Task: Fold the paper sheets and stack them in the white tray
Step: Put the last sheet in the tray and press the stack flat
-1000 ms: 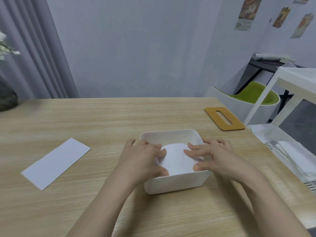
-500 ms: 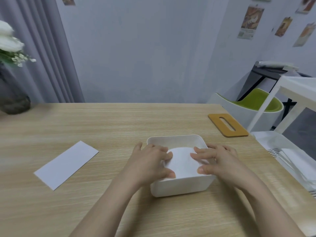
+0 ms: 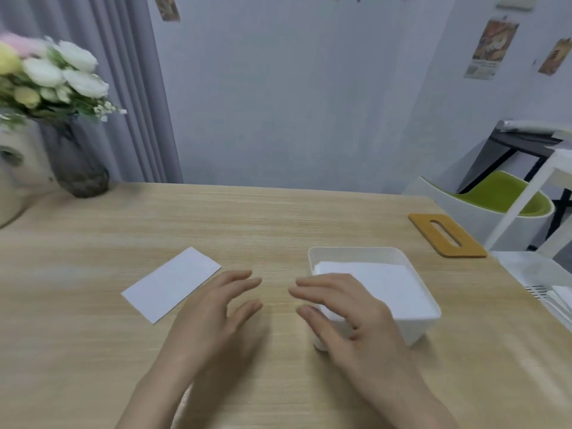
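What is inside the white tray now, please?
Inside the white tray lies folded white paper, covering the floor. How many sheets are stacked cannot be told. The right hand covers the tray's near left corner.

Both forearms are bare to the frame's edge, the left hand [image 3: 213, 317] and right hand [image 3: 349, 323] ungloved and ringless.

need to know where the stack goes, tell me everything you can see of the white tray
The white tray is a shallow, squarish bin with rounded corners, seemingly matte plastic. It sits upright on the wooden table, right of centre. Folded white paper lies flat inside, covering most of its floor. The right hand is over its near-left corner and hides it; whether it touches is unclear. The left hand is apart from it.
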`<state>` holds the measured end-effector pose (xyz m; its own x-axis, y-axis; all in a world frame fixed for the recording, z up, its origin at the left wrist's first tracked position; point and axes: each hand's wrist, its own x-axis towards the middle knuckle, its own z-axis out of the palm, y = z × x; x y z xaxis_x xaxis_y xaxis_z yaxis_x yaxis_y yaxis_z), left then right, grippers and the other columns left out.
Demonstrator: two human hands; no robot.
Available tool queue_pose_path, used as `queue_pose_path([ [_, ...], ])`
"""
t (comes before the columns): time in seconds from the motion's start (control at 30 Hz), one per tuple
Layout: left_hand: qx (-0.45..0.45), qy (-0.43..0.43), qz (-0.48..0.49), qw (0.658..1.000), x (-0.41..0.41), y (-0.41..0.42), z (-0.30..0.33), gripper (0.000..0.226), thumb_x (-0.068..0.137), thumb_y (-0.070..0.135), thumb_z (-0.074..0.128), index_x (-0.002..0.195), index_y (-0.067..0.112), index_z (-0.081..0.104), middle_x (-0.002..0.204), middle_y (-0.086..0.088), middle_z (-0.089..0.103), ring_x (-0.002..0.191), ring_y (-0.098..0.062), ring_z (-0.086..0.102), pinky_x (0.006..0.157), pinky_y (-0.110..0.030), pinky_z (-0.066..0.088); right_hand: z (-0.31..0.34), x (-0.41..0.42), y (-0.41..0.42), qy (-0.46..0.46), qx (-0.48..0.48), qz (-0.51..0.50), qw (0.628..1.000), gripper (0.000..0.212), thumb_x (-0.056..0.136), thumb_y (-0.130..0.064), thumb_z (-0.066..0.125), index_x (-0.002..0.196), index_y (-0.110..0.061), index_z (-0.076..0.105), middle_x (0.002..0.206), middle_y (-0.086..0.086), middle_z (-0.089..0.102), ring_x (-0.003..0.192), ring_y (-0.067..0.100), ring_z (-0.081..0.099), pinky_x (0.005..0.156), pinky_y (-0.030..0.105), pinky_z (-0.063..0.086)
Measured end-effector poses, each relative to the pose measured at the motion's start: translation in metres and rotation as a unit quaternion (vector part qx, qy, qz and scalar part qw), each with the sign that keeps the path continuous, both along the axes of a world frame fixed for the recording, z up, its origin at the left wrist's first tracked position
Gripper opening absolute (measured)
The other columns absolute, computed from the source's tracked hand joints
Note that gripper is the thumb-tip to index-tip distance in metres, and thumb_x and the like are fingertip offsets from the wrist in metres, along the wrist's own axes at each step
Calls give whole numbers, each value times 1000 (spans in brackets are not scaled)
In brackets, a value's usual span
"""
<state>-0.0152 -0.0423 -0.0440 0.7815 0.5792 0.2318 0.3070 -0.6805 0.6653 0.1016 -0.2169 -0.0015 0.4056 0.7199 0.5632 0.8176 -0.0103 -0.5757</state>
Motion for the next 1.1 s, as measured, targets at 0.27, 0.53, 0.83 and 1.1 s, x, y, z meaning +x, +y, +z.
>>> queue_pose_path([
  [0.27,24,85,128,988,-56,51,-25,48,84,56,57,121,28,69,135,9,58,128,-12,52,105,-33,37,-51,-28,84,-96,-379,62,919,64,93,-51,49,150,-34,23,161,-7,7,148,17,0,117,34,6],
  [0.53,67,154,254,952,-47,102,-36,54,94,44,56,142,23,47,145,0,46,138,-20,36,107,-37,25,-94,-25,108,-91,-416,92,900,98,61,-86,-4,150,-45,5,157,-17,-20,144,13,-25,113,36,-19],
  [0.83,78,238,263,932,-28,131,-39,47,82,56,63,115,23,59,121,2,52,121,-20,43,95,-33,31,-119,-33,103,-170,-395,9,903,52,98,-60,18,142,-40,39,148,-10,43,136,15,33,105,39,17],
  [1.1,53,190,247,949,-32,124,-35,16,81,33,64,74,25,51,84,8,51,94,-20,51,74,-32,28,-121,-34,102,-166,-390,-1,906,52,98,-61,19,142,-42,39,150,-10,40,138,15,32,104,40,20],
])
